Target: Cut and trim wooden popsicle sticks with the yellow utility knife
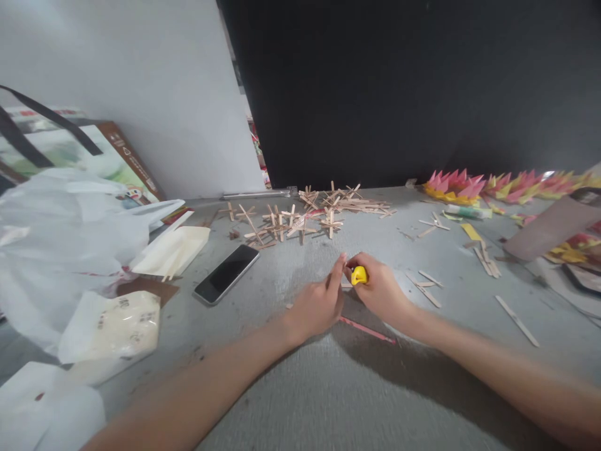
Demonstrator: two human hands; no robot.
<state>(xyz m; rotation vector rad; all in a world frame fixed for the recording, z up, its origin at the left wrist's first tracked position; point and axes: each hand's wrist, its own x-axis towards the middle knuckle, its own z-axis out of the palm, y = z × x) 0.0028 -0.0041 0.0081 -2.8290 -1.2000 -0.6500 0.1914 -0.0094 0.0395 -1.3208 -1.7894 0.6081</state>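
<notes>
Over the middle of the table, my left hand (320, 305) is closed, its thumb and index finger raised and pinched near the other hand's fingertips. Whatever they hold is too small to make out. Wrapped in my right hand (379, 289) is a yellow plastic object (359, 275) with a rounded end; the rest of it is hidden by the fingers. The fingertips of both hands nearly meet. Beneath them a pale wooden stick (346, 285) partly shows, and a pink-stained strip (367, 330) lies on the table just below the hands.
Wooden sticks joined into crosses form a pile (328, 216) at the back. Loose sticks (517, 321) lie to the right, beside pink and yellow paper flowers (454, 186) and a grey-pink bottle (544, 228). A phone (226, 274), tissue pack (126, 322) and white plastic bag (61, 244) occupy the left.
</notes>
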